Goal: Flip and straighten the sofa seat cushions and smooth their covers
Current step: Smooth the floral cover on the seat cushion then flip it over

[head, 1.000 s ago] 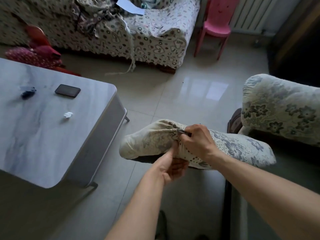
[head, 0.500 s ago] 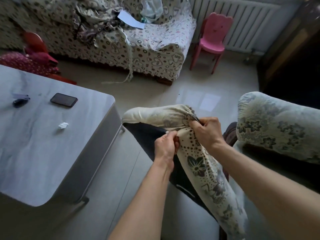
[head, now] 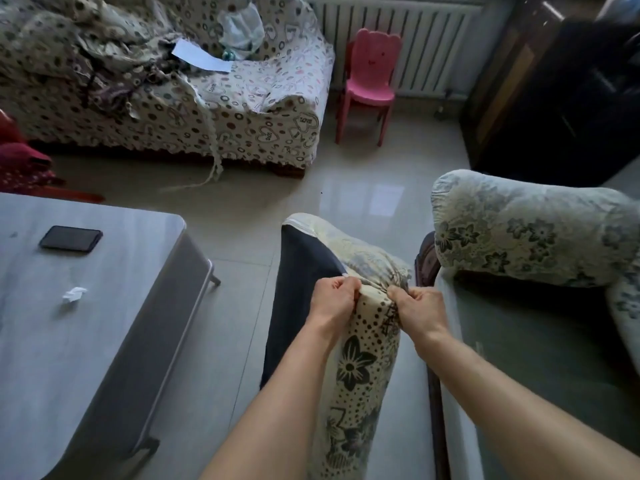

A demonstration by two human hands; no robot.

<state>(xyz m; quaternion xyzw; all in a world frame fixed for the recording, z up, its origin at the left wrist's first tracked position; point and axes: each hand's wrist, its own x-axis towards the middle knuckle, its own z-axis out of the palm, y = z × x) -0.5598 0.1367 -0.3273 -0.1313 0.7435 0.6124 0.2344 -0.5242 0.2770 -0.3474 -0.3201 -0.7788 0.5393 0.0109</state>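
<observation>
Seat cushion (head: 360, 368): standing on edge at near centre, between the grey bench (head: 86, 341) on the left and the sofa base (head: 519, 375) on the right; cream floral cover facing up and right, dark underside (head: 301, 292) facing left. Cover fabric is bunching at the upper edge.

Left hand (head: 332, 303): fingers curling fully closed, pinching a fold of the cover at the cushion's top edge.

Right hand (head: 420, 311): fingers likewise curling closed, gripping the gathered cover just right of the left hand; the two hands are sitting near each other with a ridge of fabric between.

Sofa armrest (head: 526, 230): floral cover, lying right of the cushion.

Bench items: dark phone (head: 71, 239) at far left; crumpled white scrap (head: 73, 294) nearer, well apart from the phone.

Far side: patterned covered sofa (head: 207, 109) carrying loose cloth and a white paper (head: 202, 60); pink child's chair (head: 369, 84) standing before a radiator (head: 398, 39).
</observation>
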